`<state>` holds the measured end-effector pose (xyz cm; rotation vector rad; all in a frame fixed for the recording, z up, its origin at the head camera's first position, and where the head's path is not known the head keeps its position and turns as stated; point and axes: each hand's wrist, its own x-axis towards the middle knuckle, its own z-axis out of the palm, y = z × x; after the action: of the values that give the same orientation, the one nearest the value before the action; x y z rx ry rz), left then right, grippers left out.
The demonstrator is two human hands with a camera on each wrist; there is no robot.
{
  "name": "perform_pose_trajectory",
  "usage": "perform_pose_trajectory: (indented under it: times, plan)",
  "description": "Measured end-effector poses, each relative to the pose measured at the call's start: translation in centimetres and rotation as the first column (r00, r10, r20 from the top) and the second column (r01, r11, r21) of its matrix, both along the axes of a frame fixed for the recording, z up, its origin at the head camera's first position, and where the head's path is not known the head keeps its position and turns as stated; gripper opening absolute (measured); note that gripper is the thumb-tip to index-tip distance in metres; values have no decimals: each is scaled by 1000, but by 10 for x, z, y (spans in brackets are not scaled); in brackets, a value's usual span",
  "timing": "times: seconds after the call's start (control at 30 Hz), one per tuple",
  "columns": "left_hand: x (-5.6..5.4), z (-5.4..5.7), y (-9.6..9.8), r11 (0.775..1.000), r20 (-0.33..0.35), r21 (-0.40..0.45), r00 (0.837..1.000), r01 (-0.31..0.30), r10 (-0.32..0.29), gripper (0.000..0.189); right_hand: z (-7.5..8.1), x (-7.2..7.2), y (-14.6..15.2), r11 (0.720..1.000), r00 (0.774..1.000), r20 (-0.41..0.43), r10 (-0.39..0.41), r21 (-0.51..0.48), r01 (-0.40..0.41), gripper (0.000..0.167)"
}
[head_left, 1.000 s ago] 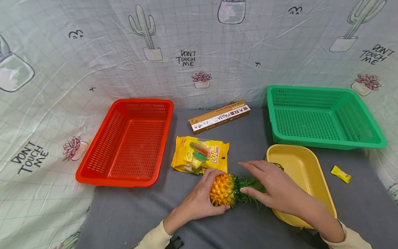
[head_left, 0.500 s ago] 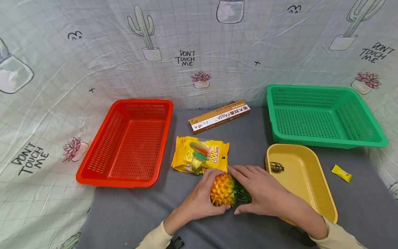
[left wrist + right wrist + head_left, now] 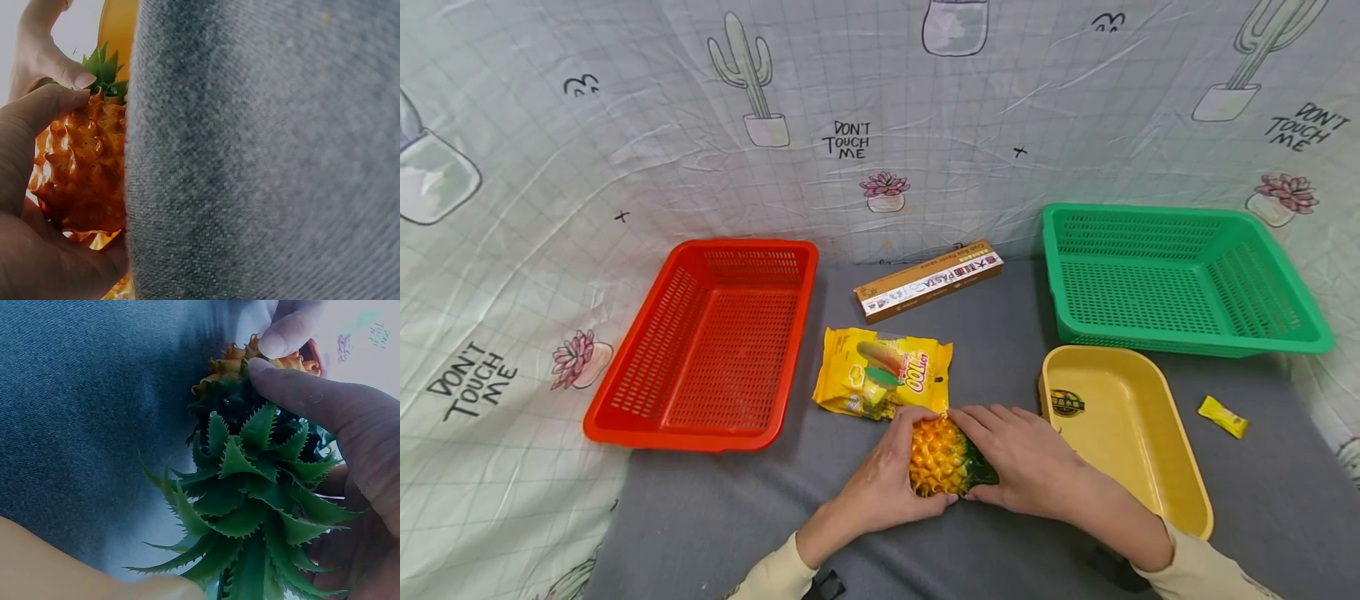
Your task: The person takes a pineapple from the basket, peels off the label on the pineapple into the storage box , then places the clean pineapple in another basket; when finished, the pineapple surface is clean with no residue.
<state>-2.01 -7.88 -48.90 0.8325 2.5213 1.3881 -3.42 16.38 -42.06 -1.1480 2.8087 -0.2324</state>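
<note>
A pineapple [image 3: 937, 457] lies on its side on the grey cloth, its orange body to the left and its green crown to the right. My left hand [image 3: 891, 467] grips the body, fingers over the far side and thumb on the near side. Around the green crown end, my right hand [image 3: 1026, 458] curls and hides most of the leaves in the head view. In the right wrist view the spiky leaves [image 3: 256, 494] spread out under the palm. Both thumbs nearly meet on the body, as the left wrist view shows with the right thumb [image 3: 81, 78].
Just beyond the hands lies a yellow snack bag [image 3: 880, 375], with a pasta box [image 3: 928, 282] behind it. A red basket [image 3: 778, 417] stands left, a green basket [image 3: 1195, 343] back right. A yellow tray [image 3: 1180, 450] sits beside my right forearm, a small yellow packet [image 3: 1222, 417] farther right.
My right hand has moved left from above the leaves and closed round the pineapple's crown end. The left hand has kept its grip with hardly any movement.
</note>
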Motion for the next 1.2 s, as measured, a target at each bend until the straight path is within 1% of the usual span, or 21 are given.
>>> perform_pose_trajectory:
  times: [0.23,0.4,0.53,0.7,0.83,1.0,1.1,1.2]
  plan:
    - [-1,0,0,1000,-3,6,1000,-3,3,93,0,-2,-2,1000,1000,7,7,0,-7,98]
    - [-1,0,0,1000,4,3,1000,-8,8,93,-1,-2,-5,999,1000,14,-3,34,2,106]
    - [-1,1,-1,1000,-4,-6,1000,-7,7,92,-4,0,-7,999,1000,-28,6,52,-5,109]
    - [2,2,-2,999,-50,-34,999,-19,18,95,-8,0,-8,998,996,-83,26,52,-22,107]
    - [5,9,-5,997,-101,-64,994,-48,41,100,-9,1,-7,999,996,-90,26,44,-22,106]
    - [10,22,-12,991,-174,-103,983,-85,66,102,-9,2,-6,999,995,-96,28,38,-25,107]
    - [12,31,-18,987,-228,-113,970,-111,83,102,-8,2,-6,999,996,-89,26,35,-23,108]
    - [14,40,-26,985,-292,-104,951,-140,104,103,-8,2,-6,999,997,-76,23,35,-20,108]
